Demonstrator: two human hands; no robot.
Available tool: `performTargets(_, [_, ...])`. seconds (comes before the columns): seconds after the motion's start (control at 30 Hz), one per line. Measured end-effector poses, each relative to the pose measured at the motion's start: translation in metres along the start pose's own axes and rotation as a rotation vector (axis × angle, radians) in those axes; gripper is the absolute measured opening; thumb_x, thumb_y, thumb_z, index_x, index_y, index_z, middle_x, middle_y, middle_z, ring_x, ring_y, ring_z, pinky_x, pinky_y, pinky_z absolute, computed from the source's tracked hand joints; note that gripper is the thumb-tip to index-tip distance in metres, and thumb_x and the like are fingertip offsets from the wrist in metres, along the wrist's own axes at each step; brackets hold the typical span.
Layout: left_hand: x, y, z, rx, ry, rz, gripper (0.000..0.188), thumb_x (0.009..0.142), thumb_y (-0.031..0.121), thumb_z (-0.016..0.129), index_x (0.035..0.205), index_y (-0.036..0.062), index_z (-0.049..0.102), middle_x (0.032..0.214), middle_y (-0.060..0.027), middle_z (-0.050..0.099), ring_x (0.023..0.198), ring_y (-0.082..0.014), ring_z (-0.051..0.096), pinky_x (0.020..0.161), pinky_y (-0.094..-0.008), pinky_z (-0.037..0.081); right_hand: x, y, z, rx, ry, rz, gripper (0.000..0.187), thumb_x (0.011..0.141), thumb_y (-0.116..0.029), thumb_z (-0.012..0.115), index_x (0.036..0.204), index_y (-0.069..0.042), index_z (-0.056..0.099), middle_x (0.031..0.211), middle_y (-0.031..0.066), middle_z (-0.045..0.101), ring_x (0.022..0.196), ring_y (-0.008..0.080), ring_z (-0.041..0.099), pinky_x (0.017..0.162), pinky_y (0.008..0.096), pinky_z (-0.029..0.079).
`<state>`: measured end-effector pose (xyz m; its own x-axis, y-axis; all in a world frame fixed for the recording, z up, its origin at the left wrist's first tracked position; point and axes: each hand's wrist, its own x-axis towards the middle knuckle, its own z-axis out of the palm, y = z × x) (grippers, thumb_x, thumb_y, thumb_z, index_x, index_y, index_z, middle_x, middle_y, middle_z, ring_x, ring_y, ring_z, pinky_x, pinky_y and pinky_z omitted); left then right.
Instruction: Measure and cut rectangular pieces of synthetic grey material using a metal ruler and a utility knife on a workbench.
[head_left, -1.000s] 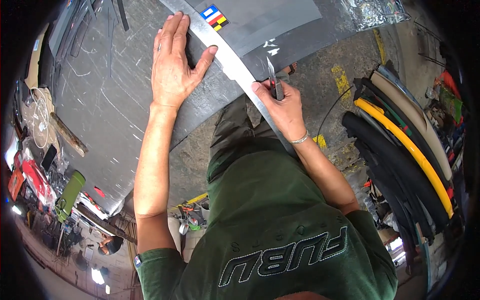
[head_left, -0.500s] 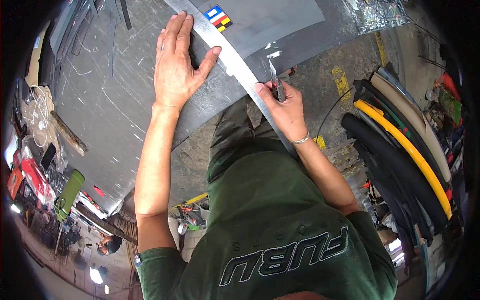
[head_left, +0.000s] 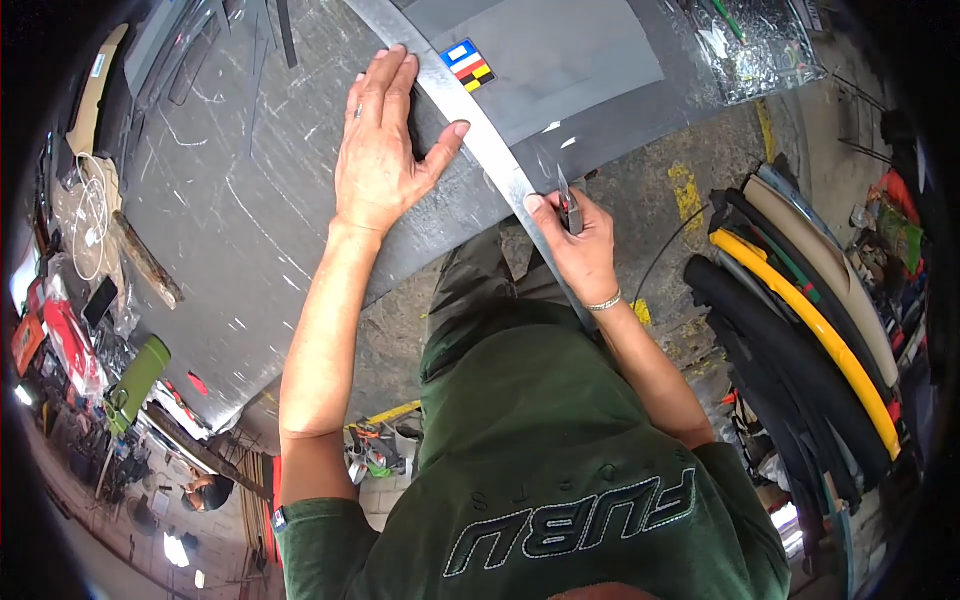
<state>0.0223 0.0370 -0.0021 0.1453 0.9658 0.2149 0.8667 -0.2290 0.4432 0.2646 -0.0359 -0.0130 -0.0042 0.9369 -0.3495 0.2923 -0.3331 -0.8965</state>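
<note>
My left hand (head_left: 385, 160) lies flat on the dark worktable, its fingertips and outstretched thumb against a long metal ruler (head_left: 482, 140). The ruler runs diagonally over a grey sheet (head_left: 575, 65) and past the table's near edge toward my body. By that edge, my right hand (head_left: 582, 252) is closed around a utility knife (head_left: 572, 212), blade pointing away from me. Its thumb rests at the ruler's edge. A small sticker of coloured blocks (head_left: 467, 66) sits beside the ruler. Small white scraps (head_left: 568, 142) lie just beyond the blade.
Thin dark strips (head_left: 287, 35) lie at the table's far left. A wooden stick (head_left: 148, 262) and a green roll (head_left: 138, 385) are along the left side. Black, beige and yellow material rolls (head_left: 810, 325) stand at right. Clear plastic (head_left: 765, 60) covers the far right corner.
The whole view has shifted, so table, ruler and hands appear farther right and lower. The knife has come slightly nearer my body, away from the white scraps. My left hand keeps its place.
</note>
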Motion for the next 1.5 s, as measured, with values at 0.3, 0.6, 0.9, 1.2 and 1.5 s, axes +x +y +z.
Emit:
performTargets(0.3, [0.001, 0.0, -0.001, 0.009, -0.022, -0.003, 0.079, 0.088, 0.042, 0.079, 0.147, -0.0012, 0.049, 0.155, -0.0203, 0.046, 0.147, -0.0352, 0.041, 0.123, -0.0501, 0.03, -0.001, -0.001, 0.0, -0.02, -0.004, 0.032, 0.025, 0.092, -0.022, 0.081, 0.084, -0.003, 0.067, 0.069, -0.0073, 0.051, 0.066, 0.0032, 0.043, 0.059, 0.0235, 0.038])
performTargets(0.6, [-0.002, -0.012, -0.001, 0.022, -0.002, 0.006, 0.056, 0.094, 0.027, 0.067, 0.142, 0.0007, 0.055, 0.152, -0.015, 0.051, 0.144, -0.0343, 0.044, 0.122, -0.0507, 0.032, 0.001, -0.005, 0.001, -0.058, -0.02, 0.041, 0.024, 0.093, -0.021, 0.08, 0.084, -0.003, 0.068, 0.07, -0.0067, 0.055, 0.067, 0.0033, 0.046, 0.061, 0.0232, 0.041])
performTargets(0.9, [0.025, 0.018, -0.045, 0.103, -0.26, -0.117, 0.057, 0.082, 0.0, 0.053, 0.138, 0.001, 0.06, 0.146, -0.0149, 0.058, 0.142, -0.0391, 0.045, 0.122, -0.0502, 0.031, 0.002, -0.002, -0.002, -0.066, -0.02, 0.122, 0.024, 0.092, -0.023, 0.081, 0.086, -0.002, 0.071, 0.071, -0.0076, 0.057, 0.067, 0.0031, 0.047, 0.062, 0.0235, 0.042])
performTargets(1.2, [0.026, 0.027, -0.042, 0.017, -0.297, -0.151, 0.059, 0.091, 0.021, 0.065, 0.142, -0.0072, 0.053, 0.149, -0.0265, 0.051, 0.144, -0.0414, 0.043, 0.125, -0.0499, 0.027, 0.002, 0.003, -0.001, -0.061, -0.007, 0.094, 0.024, 0.09, -0.025, 0.08, 0.087, -0.004, 0.069, 0.066, 0.002, 0.061, 0.062, 0.0084, 0.053, 0.061, 0.0295, 0.048])
performTargets(1.5, [0.028, 0.023, -0.035, 0.084, -0.359, -0.207, 0.085, 0.083, 0.041, 0.08, 0.146, -0.007, 0.049, 0.151, -0.0291, 0.048, 0.144, -0.0436, 0.042, 0.123, -0.0499, 0.031, 0.002, -0.002, 0.0, -0.01, -0.017, 0.093, 0.023, 0.093, -0.021, 0.08, 0.085, -0.001, 0.071, 0.068, -0.0078, 0.055, 0.065, 0.0027, 0.045, 0.059, 0.0236, 0.04])
